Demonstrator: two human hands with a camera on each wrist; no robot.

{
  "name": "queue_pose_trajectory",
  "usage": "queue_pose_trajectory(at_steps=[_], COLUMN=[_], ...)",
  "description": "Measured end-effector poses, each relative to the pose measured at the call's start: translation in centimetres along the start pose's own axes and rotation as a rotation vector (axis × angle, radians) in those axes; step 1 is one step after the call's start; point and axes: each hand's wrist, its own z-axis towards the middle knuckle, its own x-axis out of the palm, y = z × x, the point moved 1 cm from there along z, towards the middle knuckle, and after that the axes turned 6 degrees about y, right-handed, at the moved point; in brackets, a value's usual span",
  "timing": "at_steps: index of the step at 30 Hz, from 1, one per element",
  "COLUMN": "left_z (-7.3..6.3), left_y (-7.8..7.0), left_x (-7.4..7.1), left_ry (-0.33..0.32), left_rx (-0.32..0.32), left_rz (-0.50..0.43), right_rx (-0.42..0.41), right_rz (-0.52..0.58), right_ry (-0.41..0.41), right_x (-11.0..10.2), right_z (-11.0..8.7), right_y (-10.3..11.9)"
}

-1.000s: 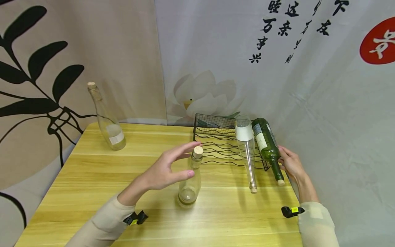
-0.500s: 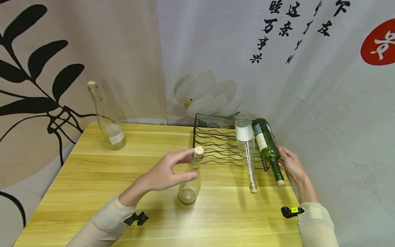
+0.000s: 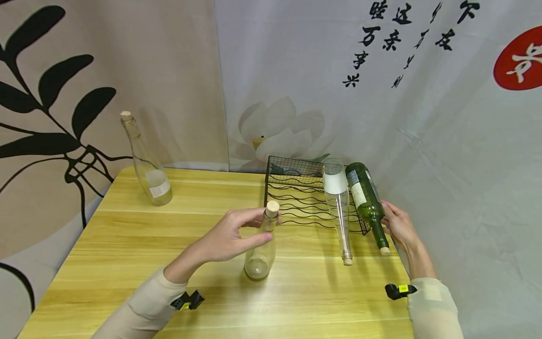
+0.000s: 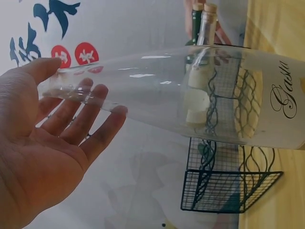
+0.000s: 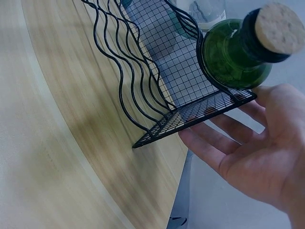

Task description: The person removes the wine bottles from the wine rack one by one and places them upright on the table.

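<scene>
My left hand (image 3: 232, 238) is round the neck of a clear glass bottle (image 3: 259, 260) standing upright on the table, thumb in front and fingers behind. A cork (image 3: 272, 207) plugs it, and the left wrist view shows its white label (image 4: 282, 98). My right hand (image 3: 399, 225) rests against the outer mesh side of a black wire wine rack (image 5: 200, 114), its fingers fairly straight along the panel. In the rack lie a corked green wine bottle (image 3: 367, 200) at the right end and, beside it, a clear bottle (image 3: 338, 207) with a white label, both necks toward me.
Another corked clear bottle (image 3: 155, 181) stands at the back left of the wooden table (image 3: 203, 188). A printed cloth backdrop (image 3: 178, 70) hangs right behind the table. The rack's wavy wires (image 3: 305, 197) show bare left of the two bottles.
My left hand has moved slightly right and down, its thumb and fingers closing in round the bottle's neck. The right hand, the rack and the bottles have stayed in place.
</scene>
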Motion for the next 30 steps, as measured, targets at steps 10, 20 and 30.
queue_pose_trajectory(at_steps=[10,20,30], left_z=[-0.12,-0.11,0.04], left_y=[0.13,-0.06,0.03], left_x=[-0.02,-0.08,-0.11], left_ry=[0.006,0.015,0.025], left_rx=[-0.004,-0.003,0.023], left_rz=[0.016,0.005,0.021], right_rx=[-0.002,0.039,0.045], right_rz=[-0.011,-0.091,-0.086], right_ry=[-0.003,-0.003,0.004], right_x=[0.02,0.17,0.25], right_z=[-0.01,-0.04,0.1], right_y=[-0.19,0.04,-0.06])
